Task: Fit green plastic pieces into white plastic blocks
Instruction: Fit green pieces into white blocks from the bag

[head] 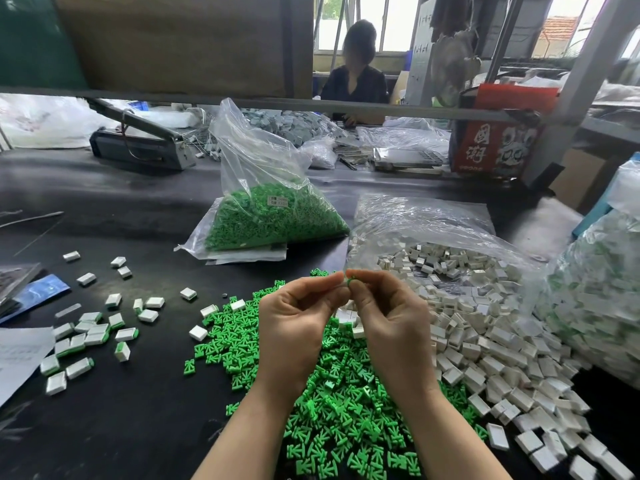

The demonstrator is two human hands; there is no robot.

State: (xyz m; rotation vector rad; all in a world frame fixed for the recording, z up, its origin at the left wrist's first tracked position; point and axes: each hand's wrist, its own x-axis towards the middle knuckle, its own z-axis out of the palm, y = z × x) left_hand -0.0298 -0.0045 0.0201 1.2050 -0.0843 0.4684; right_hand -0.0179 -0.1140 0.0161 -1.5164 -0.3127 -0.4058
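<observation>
**Green-to-white insertion: seating step at the fingertips**

Green plastic pieces [332,393] lie in a loose heap directly beneath your wrists, with the spill of white plastic blocks [485,348] just beside it on your right. Both hands are raised above the heap. Your left hand [294,320] has its fingers curled, thumb and forefinger pinching toward the meeting point; what it holds is hidden by the fingers, so you cannot confirm a white block there (a pale edge shows below the fingertips, no more). Your right hand [384,317] pinches one green piece [350,280] at its fingertips, touching the left fingertips.

Grip relation: the green piece sits at the very tip of the right pinch, with only a small part showing between the two hands. The seating point is between the thumbs, not in the palm.

Likely faults from here:
- Misalignment. If you press the piece in tilted, it may jam partway.
- Drop. A tip-only pinch gives little hold; a slip would send the piece into the heap below.
- Mixing. A half-seated unit could be set among the finished units [86,337] to your left and pass unnoticed.

Further out, a clear bag of green stock [273,216] stands at centre and an opened bag of white stock [433,233] lies to its right. Beyond the table [138,202] a second person [353,74] sits at the far side.
</observation>
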